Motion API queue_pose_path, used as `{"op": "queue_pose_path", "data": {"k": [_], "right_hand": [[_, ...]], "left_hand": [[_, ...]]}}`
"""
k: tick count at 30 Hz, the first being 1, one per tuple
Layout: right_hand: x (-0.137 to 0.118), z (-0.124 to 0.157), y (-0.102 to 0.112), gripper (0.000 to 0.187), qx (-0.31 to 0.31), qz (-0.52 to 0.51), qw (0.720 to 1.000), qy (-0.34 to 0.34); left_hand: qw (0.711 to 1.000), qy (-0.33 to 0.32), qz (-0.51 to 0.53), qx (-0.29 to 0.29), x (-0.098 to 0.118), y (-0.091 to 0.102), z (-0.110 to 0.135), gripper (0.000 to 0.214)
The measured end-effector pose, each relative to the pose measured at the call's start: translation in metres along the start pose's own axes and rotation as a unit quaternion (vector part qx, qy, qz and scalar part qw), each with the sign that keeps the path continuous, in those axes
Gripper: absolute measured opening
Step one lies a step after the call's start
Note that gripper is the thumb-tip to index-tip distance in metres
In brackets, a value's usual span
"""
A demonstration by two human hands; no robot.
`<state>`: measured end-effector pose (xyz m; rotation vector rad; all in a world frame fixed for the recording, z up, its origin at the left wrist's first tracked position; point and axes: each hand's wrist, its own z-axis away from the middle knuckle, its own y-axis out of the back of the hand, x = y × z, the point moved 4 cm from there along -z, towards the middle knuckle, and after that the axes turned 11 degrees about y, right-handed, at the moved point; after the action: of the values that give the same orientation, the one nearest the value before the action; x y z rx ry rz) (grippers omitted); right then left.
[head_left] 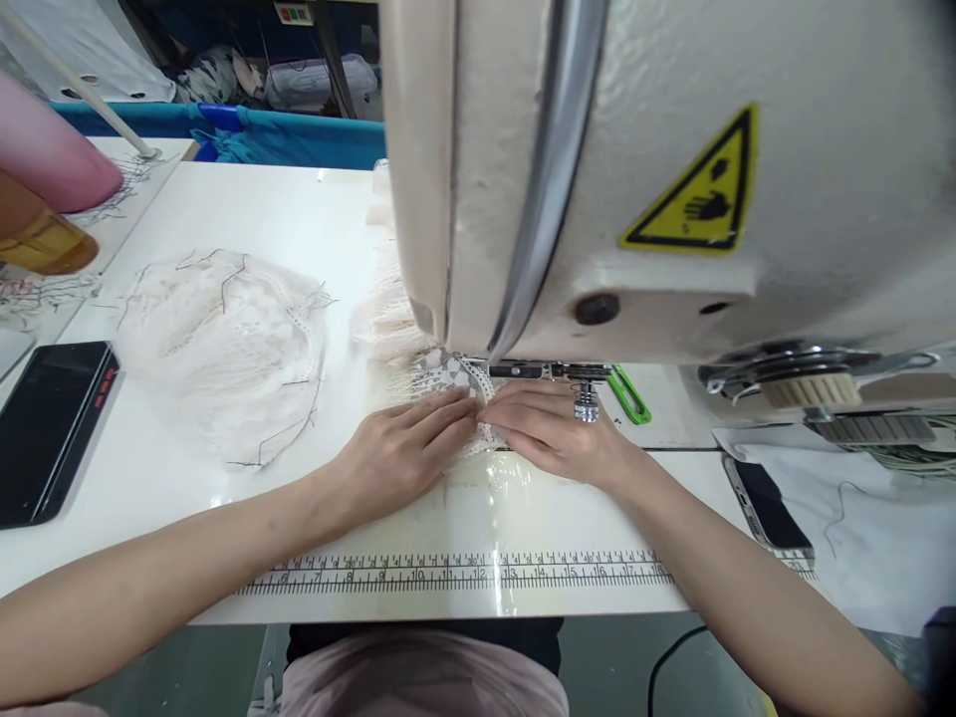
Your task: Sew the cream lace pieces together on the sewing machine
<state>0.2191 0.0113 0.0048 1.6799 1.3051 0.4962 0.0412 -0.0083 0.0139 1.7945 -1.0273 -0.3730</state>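
Observation:
White lace fabric (448, 373) with a scalloped trim lies on the white table under the sewing machine head (478, 179). My left hand (407, 443) rests flat on the lace, fingers stretched toward the machine's foot area; its thumb is hidden. From the other side my right hand (564, 428) closes its fingers and thumb on the lace trim, just in front of the presser parts (530, 370). The fingertips of both hands nearly meet. The needle itself cannot be made out.
A loose heap of white lace (224, 358) with dark thread ends lies left, beside a black device (56, 428). Pink (56, 149) and amber (41, 229) thread cones stand far left. Right are green thread snips (628, 395) and a phone (768, 503). A printed ruler (448, 575) edges the table.

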Motion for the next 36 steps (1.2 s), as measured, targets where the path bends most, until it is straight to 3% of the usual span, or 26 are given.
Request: {"op": "queue_pose_path", "data": {"k": [13, 21, 36], "right_hand": [[-0.011, -0.006, -0.001, 0.016, 0.018, 0.025, 0.999, 0.03], [-0.026, -0.015, -0.007, 0.018, 0.047, 0.082, 0.993, 0.065], [-0.021, -0.015, -0.012, 0.022, 0.011, 0.116, 0.993, 0.011]], "left_hand": [[1.0, 0.006, -0.013, -0.005, -0.003, 0.003, 0.004, 0.021], [0.997, 0.06, -0.043, 0.005, -0.01, 0.007, 0.003, 0.01], [0.994, 0.079, -0.077, 0.004, -0.017, 0.004, -0.001, 0.015]]}}
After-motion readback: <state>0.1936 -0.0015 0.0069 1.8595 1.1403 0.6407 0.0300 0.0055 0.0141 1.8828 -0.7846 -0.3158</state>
